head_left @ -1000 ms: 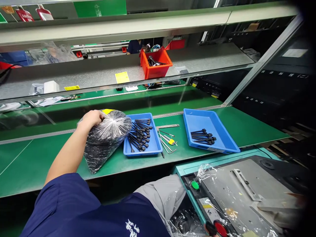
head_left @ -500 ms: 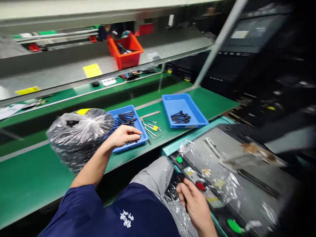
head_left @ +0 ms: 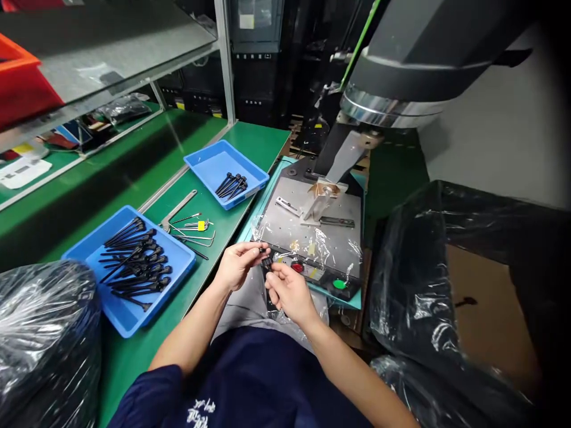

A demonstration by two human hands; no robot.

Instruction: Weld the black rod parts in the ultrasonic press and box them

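Note:
Both hands are close together over my lap, in front of a machine's grey base plate (head_left: pixel 267 229). My left hand (head_left: pixel 234 266) is closed in a pinch on a small black piece (head_left: pixel 262 249), mostly covered by the fingertips. Fingers curled, my right hand (head_left: pixel 291 292) grips a black rod with a thicker head (head_left: pixel 267 263); the head points up toward the left fingertips. Whether the two pieces touch, I cannot tell. Similar black rods (head_left: pixel 134 261) lie heaped in the near blue tray (head_left: pixel 127 327), and several more (head_left: pixel 231 185) rest in the far blue tray (head_left: pixel 207 156).
A metal machine head (head_left: pixel 348 157) hangs over the base plate, which has a red button (head_left: pixel 297 267) and a green button (head_left: pixel 339 285). Hex keys (head_left: pixel 196 235) lie between the trays. A filled plastic bag (head_left: pixel 49 333) stands left; a plastic-lined box (head_left: pixel 491 309) stands right.
My view has swung right. My left hand has moved from beside the near tray to meet my right hand, and now pinches a small black piece. The right hand still holds its black part.

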